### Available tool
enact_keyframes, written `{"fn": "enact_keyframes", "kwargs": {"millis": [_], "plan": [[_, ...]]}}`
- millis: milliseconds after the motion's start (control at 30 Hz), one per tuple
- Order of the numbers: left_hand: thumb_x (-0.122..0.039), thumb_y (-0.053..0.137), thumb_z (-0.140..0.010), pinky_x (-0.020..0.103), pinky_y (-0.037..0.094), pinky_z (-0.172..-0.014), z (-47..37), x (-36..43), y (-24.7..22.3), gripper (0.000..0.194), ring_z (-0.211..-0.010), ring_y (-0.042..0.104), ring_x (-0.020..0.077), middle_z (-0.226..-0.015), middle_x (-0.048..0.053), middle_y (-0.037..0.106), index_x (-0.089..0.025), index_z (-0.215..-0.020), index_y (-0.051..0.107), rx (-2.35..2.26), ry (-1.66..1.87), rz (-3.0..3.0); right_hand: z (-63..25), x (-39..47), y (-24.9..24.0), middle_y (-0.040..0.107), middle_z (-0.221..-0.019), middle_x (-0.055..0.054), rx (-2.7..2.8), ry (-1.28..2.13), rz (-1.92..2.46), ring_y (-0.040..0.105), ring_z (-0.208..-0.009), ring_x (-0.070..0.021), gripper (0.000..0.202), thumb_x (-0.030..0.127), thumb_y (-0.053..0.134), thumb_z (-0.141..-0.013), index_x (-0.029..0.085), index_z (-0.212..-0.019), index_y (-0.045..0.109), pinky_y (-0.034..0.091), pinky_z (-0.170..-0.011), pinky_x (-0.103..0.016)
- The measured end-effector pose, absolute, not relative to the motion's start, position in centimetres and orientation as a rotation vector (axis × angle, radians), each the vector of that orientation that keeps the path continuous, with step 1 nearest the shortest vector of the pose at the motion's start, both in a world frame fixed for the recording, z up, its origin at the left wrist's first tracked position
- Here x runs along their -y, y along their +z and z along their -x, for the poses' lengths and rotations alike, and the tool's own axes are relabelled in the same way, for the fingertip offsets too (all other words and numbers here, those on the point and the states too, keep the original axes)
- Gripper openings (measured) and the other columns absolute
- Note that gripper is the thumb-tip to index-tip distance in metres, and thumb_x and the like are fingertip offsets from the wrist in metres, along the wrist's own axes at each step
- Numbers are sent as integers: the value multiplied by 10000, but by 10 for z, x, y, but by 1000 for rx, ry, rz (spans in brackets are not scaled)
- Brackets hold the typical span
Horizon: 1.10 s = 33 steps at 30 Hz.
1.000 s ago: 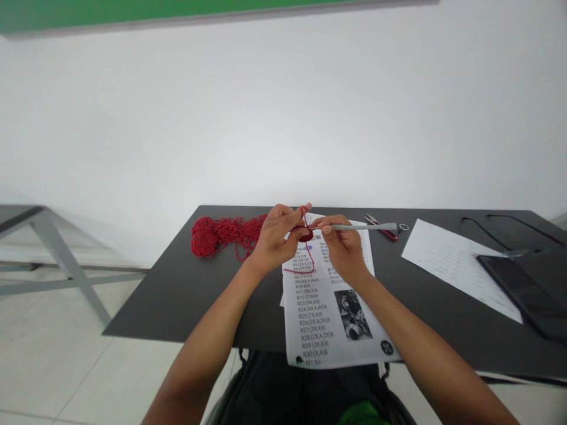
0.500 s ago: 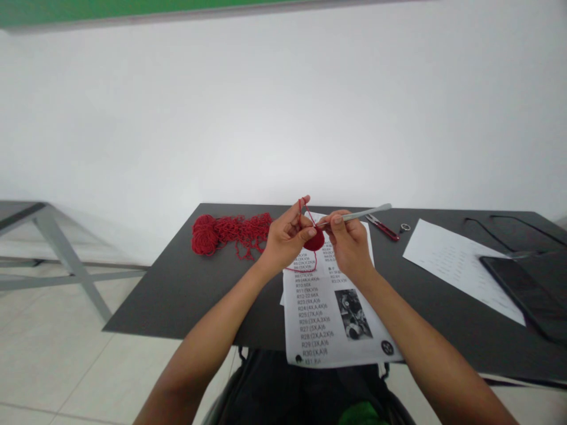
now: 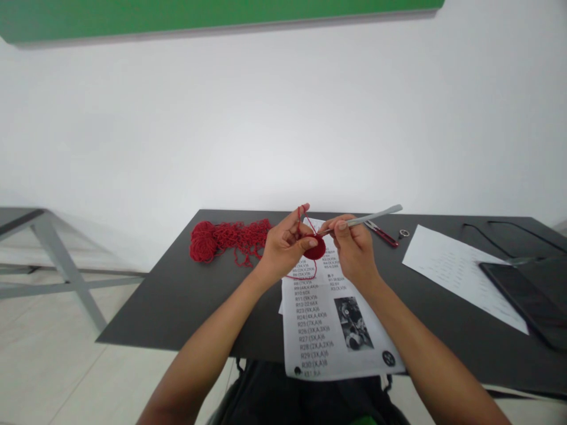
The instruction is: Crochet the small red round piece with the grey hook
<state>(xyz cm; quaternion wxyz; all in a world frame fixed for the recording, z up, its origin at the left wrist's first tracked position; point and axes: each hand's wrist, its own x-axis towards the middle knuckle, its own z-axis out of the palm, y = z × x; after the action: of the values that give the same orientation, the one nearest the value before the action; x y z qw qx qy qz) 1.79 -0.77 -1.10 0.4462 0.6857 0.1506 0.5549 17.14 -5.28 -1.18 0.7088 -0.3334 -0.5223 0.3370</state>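
Pinched in my left hand (image 3: pixel 287 245) is a small round piece of red crochet (image 3: pixel 315 248), with a strand of red yarn (image 3: pixel 299 217) looped over the raised index finger. My right hand (image 3: pixel 354 245) grips a crochet hook (image 3: pixel 374 215) by its grey handle, the handle end pointing up to the right. The hook's tip meets the top edge of the crochet piece; whether it is inside a stitch is too small to tell. A loose strand hangs below the piece, over a printed pattern sheet (image 3: pixel 310 336).
On the dark table (image 3: pixel 177 307) at left lies a red yarn ball (image 3: pixel 204 242) with tangled yarn (image 3: pixel 243 236) beside it. To the right are small scissors (image 3: pixel 383 235), a metal ring (image 3: pixel 404 234), a white paper (image 3: pixel 456 271), eyeglasses (image 3: pixel 491 239) and a black phone (image 3: pixel 527 301).
My right hand and the hook have shifted slightly right, away from my left hand. The crochet piece shows more of its round face. The whole view has tilted up a little.
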Motion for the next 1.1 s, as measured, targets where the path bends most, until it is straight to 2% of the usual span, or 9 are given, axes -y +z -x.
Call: {"fn": "enact_keyframes", "kwargs": {"millis": [300, 600, 867, 1100], "plan": [[-304, 832, -798, 206, 441, -532, -15, 6, -12, 722, -601, 563, 98, -735, -4, 690, -224, -1454, 543, -383, 1379, -1776, -174, 54, -8, 716, -789, -4, 1208, 657, 760, 618, -656, -147, 253, 448, 574, -984, 226, -864, 600, 513, -647, -317], [-290, 821, -814, 211, 477, -569, -15, 7, -11, 698, -620, 577, 100, -746, -1, 698, -236, -1453, 546, -371, 1431, -1859, -175, 58, -1, 719, -781, -12, 1310, 535, 797, 665, -722, -164, 254, 435, 559, -993, 226, -853, 604, 538, -681, -317], [-321, 804, -830, 215, 490, -567, -16, 8, -11, 664, -624, 595, 110, -742, 2, 697, -249, -1443, 559, -339, 1441, -1835, -183, 58, -3, 729, -843, -16, 1502, 311, 835, 686, -774, -184, 169, 360, 553, -997, 247, -898, 630, 529, -694, -331], [-267, 793, -839, 216, 500, -566, -12, 7, -9, 653, -618, 585, 106, -742, -5, 704, -269, -1447, 553, -348, 1466, -1895, -181, 59, -3, 731, -856, -9, 1531, 289, 823, 693, -777, -185, 137, 333, 552, -998, 259, -910, 627, 534, -706, -335]]}}
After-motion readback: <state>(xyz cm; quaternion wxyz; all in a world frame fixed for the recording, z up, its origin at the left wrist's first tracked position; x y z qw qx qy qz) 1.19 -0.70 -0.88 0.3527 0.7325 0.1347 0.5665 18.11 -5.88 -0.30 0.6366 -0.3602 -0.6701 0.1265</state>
